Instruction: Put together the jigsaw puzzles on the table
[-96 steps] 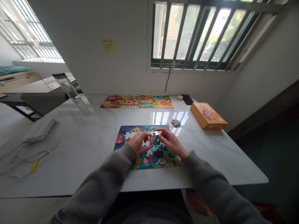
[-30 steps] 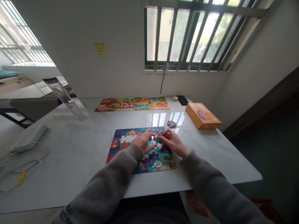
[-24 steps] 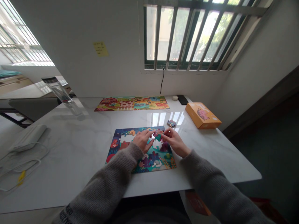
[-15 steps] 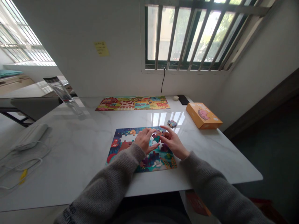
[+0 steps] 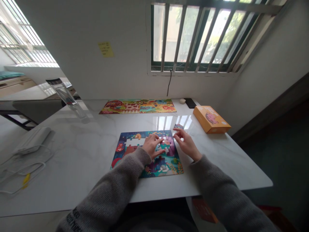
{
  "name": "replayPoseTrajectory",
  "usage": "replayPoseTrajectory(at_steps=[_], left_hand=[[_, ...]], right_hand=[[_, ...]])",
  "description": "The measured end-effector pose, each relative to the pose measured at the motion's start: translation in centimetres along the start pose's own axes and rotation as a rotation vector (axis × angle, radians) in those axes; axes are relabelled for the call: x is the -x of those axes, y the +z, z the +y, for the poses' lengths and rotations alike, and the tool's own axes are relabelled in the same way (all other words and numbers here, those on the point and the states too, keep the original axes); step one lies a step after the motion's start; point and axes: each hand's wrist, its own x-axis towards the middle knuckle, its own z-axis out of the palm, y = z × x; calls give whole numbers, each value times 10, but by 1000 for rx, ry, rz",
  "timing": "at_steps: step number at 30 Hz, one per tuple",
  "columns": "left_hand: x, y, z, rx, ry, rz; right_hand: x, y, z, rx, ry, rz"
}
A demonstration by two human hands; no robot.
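Note:
A colourful jigsaw puzzle [image 5: 130,151] lies on the white marble table [image 5: 84,151] in front of me, with white gaps in its upper part. My left hand [image 5: 151,145] rests on the puzzle's middle, fingers spread and pressing on the pieces there. My right hand [image 5: 185,143] hovers just off the puzzle's right edge with fingers loosely apart and nothing in them. A small heap of loose puzzle pieces [image 5: 178,126] lies just beyond its fingertips.
A finished farm puzzle [image 5: 138,106] lies at the back, with a dark phone [image 5: 190,103] beside it. An orange box [image 5: 211,119] sits to the right. A clear bottle [image 5: 65,95] stands at the left, with a white adapter and cables [image 5: 31,145] nearer.
My right hand has let go of the piece over the puzzle and moved right and back, towards the loose pieces. My left hand stays on the puzzle.

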Motion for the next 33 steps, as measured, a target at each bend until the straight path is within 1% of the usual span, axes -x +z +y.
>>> replayPoseTrajectory(at_steps=[3,8,13,21,27,33], left_hand=[[2,1,1,-38,-8,-116],[3,1,2,-74,-15,-172],[4,4,0,-77,-30,-195],[4,4,2,-68,-46,-198],[4,4,3,-67,-40,-197],[5,6,1,-72,-31,-193]], right_hand=[[1,-5,7,122,-30,-50],[7,1,9,223,-154,-170],[9,2,6,270,-211,-230],[13,-5,1,332,-206,-360],[14,-9,-2,303,-195,-379],[15,-11,-4,294,-222,-395]])
